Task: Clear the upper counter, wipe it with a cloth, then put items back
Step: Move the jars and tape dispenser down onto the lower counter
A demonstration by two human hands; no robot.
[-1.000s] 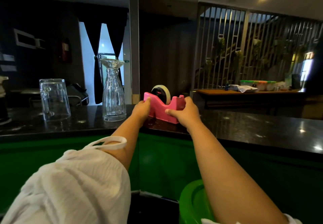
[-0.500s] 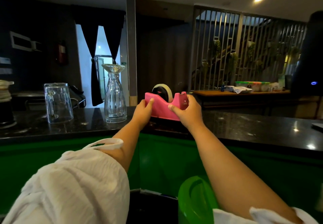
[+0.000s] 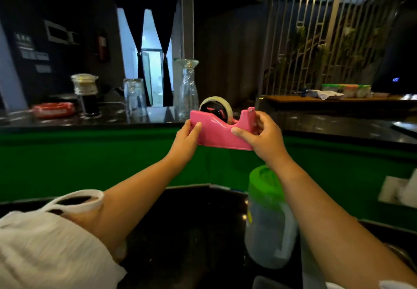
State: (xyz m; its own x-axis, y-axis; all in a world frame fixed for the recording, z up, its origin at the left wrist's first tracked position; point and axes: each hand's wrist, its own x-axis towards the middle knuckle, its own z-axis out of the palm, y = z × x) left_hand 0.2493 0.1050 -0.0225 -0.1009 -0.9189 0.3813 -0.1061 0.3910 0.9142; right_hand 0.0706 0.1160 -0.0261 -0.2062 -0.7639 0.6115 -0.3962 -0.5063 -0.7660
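At the far left of the dark upper table lie a red tray and, just beside it, a lidded jar with something dark inside. Next stand an upturned glass mug and a tall glass vase, near the table's front edge.

The left hand grips the left end of the pink tape dispenser, thumb on the front face, the other fingers hidden behind. The dispenser is off the table, held roughly level in the air before the green panel under the table's edge. The right hand grips its right end, thumb in front, fingers curled over the cutter post.

Below the right forearm a plastic jar with a green lid stands on the lower black table.

This looks like the clearing step, with the dispenser the item in hand. The next move likely calls for lowering it onto the lower table left of the plastic jar, where bare surface shows. Both hands belong on it, since such a base tends to be heavy, and the right fingers off the cutter's teeth. Mug, vase, jar and tray would have to follow before any wiping.
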